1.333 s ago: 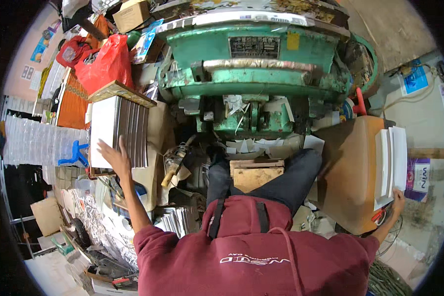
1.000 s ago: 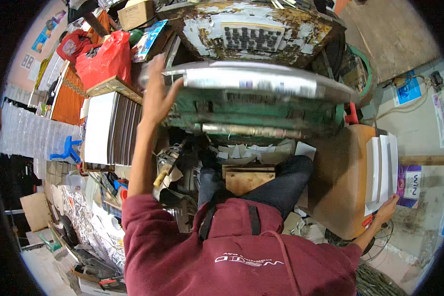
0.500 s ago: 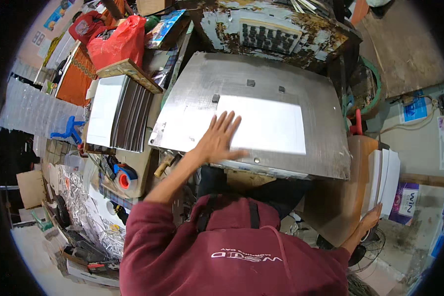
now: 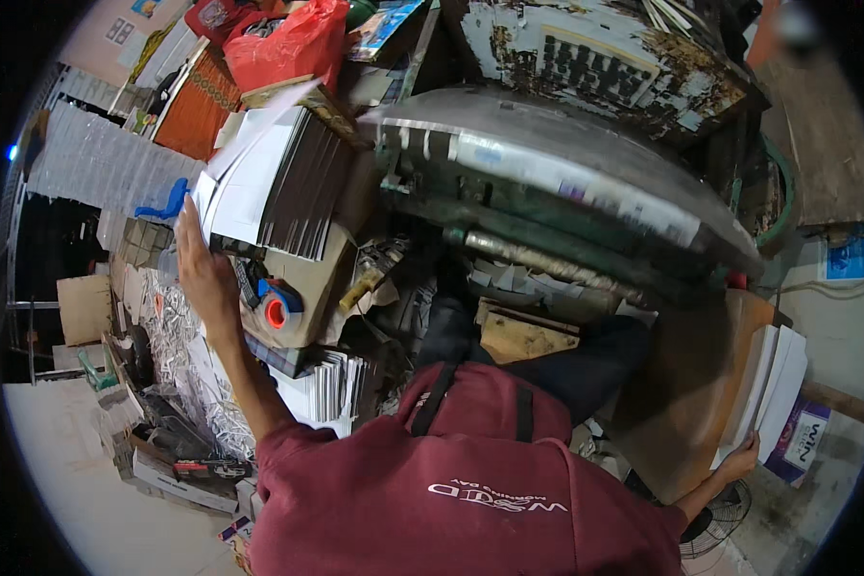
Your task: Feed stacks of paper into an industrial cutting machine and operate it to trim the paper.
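My left hand [image 4: 206,274] is at the near left corner of a stack of white sheets [image 4: 259,182], its fingers closed on a white sheet [image 4: 204,200]. That sheet lifts away from the stack and is blurred toward its far end. On the right, my right hand [image 4: 736,463] grips the lower edge of a pile of white paper [image 4: 763,384] on a brown wooden board [image 4: 686,384]. Before me, the grey metal plate [image 4: 566,130] of a machine is tilted, showing its front edge and the green frame [image 4: 538,216] below. Its upper face is mostly hidden.
Beside the left stack lies a blue tape dispenser [image 4: 280,305] with a red core. A red plastic bag [image 4: 288,48] is behind the stack. A rusty, peeling panel [image 4: 595,62] stands behind the plate. A small fan [image 4: 725,518] is near my right arm.
My left hand has moved from the white paper on the metal plate to the left stack. The plate has tilted up, and the paper on it is out of sight. My right hand stays by its pile.
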`<move>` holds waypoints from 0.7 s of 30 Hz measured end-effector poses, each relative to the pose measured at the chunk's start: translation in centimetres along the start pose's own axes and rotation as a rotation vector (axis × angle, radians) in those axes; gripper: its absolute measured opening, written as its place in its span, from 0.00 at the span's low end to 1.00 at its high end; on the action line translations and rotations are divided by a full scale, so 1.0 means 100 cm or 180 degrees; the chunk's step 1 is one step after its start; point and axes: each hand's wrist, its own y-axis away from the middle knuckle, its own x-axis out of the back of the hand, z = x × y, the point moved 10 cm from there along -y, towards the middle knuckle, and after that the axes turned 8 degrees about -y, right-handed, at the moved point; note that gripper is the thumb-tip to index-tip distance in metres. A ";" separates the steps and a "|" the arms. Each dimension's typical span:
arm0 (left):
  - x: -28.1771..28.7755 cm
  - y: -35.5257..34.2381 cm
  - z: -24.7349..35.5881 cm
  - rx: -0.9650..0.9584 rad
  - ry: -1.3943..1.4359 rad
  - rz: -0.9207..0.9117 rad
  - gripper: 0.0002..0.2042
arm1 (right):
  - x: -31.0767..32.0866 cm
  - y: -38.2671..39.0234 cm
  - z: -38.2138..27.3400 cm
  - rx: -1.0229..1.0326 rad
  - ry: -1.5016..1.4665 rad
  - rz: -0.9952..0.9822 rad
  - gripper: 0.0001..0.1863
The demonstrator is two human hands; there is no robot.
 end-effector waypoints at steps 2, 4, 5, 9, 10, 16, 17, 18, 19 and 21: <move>-0.058 -0.001 -0.044 -0.0116 -0.0770 0.0176 0.35 | -0.014 -0.004 0.006 -0.0209 -0.0413 -0.0393 0.16; -0.129 0.004 -0.073 -0.0014 -0.0870 -0.0024 0.35 | -0.015 0.000 0.004 -0.0149 -0.0210 -0.0365 0.18; -0.170 0.014 -0.099 0.0003 -0.0820 -0.0327 0.35 | -0.018 0.001 -0.001 -0.0086 -0.0022 -0.0371 0.19; -0.227 0.022 -0.112 0.0072 -0.0578 -0.0663 0.33 | -0.005 0.002 -0.005 0.0190 0.0031 -0.0194 0.19; -0.225 0.026 -0.116 0.0135 -0.0581 -0.0594 0.32 | 0.004 -0.002 -0.022 -0.0124 -0.0024 -0.0480 0.19; -0.238 0.019 -0.109 0.0116 -0.0701 -0.0594 0.28 | 0.022 -0.015 0.026 0.0204 -0.0347 0.0285 0.19; -0.242 0.022 -0.113 0.0050 -0.0631 -0.0606 0.28 | 0.028 -0.017 0.031 -0.0162 -0.0355 0.0451 0.18; -0.245 0.025 -0.117 -0.0020 -0.0559 -0.0615 0.27 | 0.036 -0.019 0.032 -0.0533 -0.0360 0.0616 0.18; -0.243 0.029 -0.129 -0.0099 -0.0507 -0.0483 0.27 | 0.045 -0.020 0.024 -0.1046 0.0332 0.0497 0.17; -0.247 0.029 -0.125 0.0053 -0.0411 -0.0662 0.28 | 0.060 -0.026 0.024 -0.0798 -0.0190 0.0691 0.16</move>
